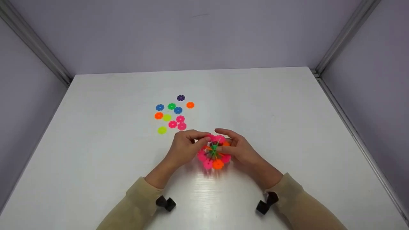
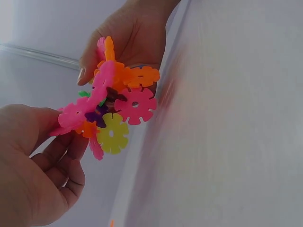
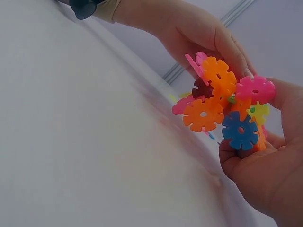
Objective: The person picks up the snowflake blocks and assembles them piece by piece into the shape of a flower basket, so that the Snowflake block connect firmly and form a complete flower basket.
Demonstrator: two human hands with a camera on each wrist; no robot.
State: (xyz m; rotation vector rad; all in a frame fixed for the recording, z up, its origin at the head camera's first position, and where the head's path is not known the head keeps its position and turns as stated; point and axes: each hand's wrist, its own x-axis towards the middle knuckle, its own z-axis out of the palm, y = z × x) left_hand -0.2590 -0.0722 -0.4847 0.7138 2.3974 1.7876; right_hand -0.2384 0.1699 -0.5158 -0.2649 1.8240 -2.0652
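Note:
Between the two hands is a ball-like cluster of interlocking plastic flower discs [image 1: 218, 164], pink and orange on the outside with a green piece at its centre. Yellow, purple and blue discs also show in it from the wrist views. The left hand [image 1: 186, 147] pinches a pink disc [image 2: 75, 113] at the cluster's upper left between thumb and index finger. From the right side, the right hand [image 1: 244, 150] holds the cluster, its thumb near the green centre and its index finger stretched out above. A blue disc [image 3: 240, 131] sits against the right hand's fingers.
Several loose flower discs lie flat on the white table [image 1: 271, 105] beyond the left hand, among them a purple disc [image 1: 181, 97], a green disc [image 1: 172, 106] and a yellow disc [image 1: 162, 130]. Pale walls with metal rails border the table at the back and sides.

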